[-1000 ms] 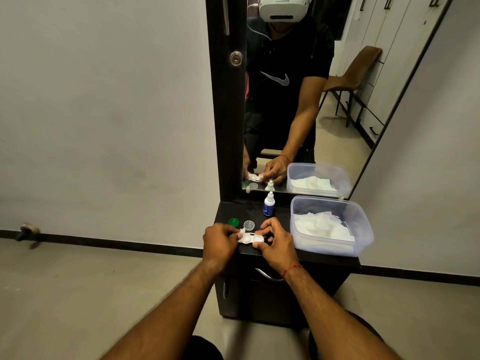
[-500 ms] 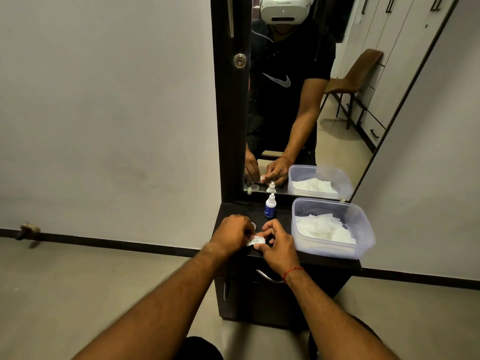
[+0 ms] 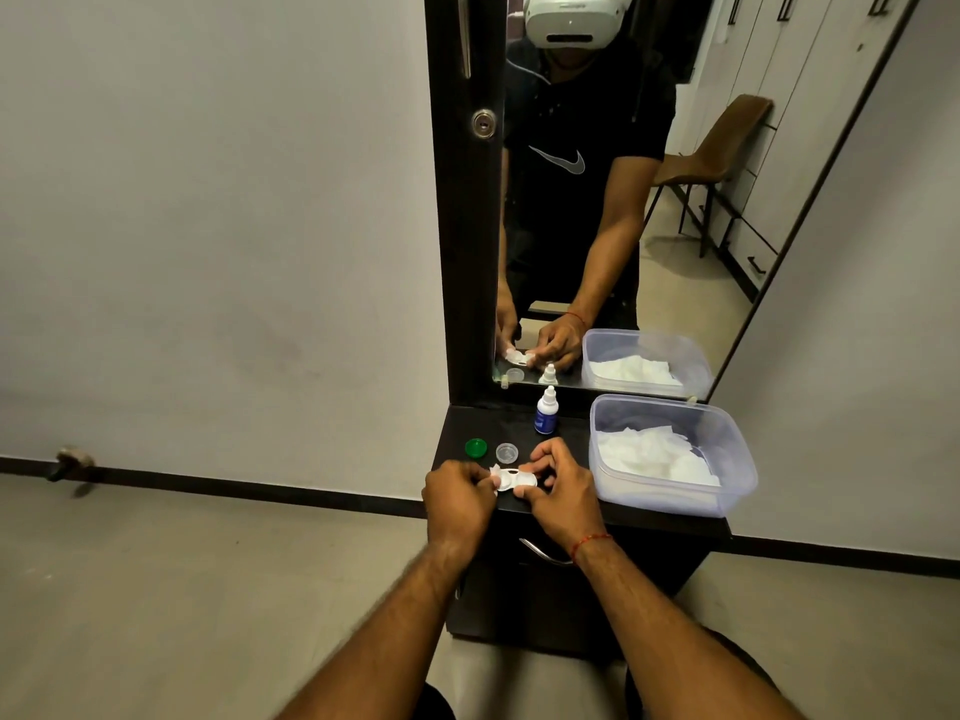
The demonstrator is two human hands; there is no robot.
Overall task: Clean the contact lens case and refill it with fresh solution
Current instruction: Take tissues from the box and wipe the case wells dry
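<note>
The white contact lens case (image 3: 514,481) lies low over the dark cabinet top (image 3: 571,444), both wells uncapped. My right hand (image 3: 558,491) pinches its right end between thumb and fingers. My left hand (image 3: 457,493) pinches a small white tissue piece (image 3: 494,469) against the case's left well. A green cap (image 3: 476,448) and a clear cap (image 3: 507,452) lie just behind my hands. The small white solution bottle (image 3: 545,412) with a blue label stands upright near the mirror.
A clear plastic tub (image 3: 727,459) holding white tissues sits at the right of the cabinet top. A tall mirror (image 3: 597,200) rises behind, showing my reflection. A drawer handle (image 3: 540,553) sits below my right wrist. Grey wall at left.
My left hand has drawn back to the left, uncovering the green and clear caps and the case's left well. The right hand kept its hold on the case.
</note>
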